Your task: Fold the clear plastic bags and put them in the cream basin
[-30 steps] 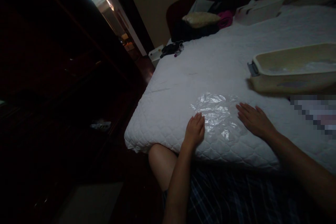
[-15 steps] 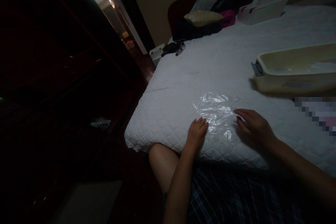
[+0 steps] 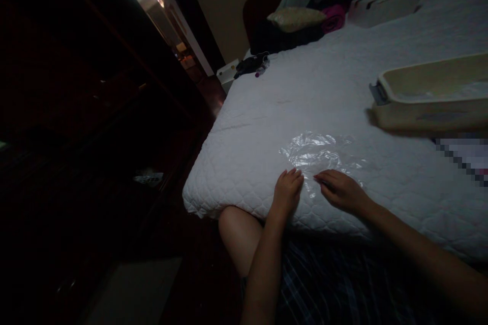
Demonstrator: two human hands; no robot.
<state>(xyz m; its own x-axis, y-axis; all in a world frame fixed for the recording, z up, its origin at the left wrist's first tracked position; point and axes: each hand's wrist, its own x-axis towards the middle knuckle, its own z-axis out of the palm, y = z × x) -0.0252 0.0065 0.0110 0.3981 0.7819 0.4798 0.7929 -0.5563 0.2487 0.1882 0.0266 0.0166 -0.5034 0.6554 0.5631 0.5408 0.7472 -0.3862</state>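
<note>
A clear, crinkled plastic bag [image 3: 318, 153] lies flat on the white quilted bed [image 3: 343, 91] near its front edge. My left hand [image 3: 287, 192] rests on the bag's near left corner, fingers together and laid flat. My right hand [image 3: 340, 190] lies on the bag's near edge just right of the left hand, fingers stretched toward it and pressing the plastic. Neither hand grips anything.
A beige plastic basin [image 3: 430, 94] stands on the bed at the right. Pillows and dark and pink clothes [image 3: 297, 25] are heaped at the far end, beside a white box [image 3: 385, 2]. To the left the floor is dark, with a lit doorway [image 3: 152, 0].
My right hand has slid left across the plastic bag, from its right edge to just beside my left hand. My left hand has stayed at the bag's near left corner.
</note>
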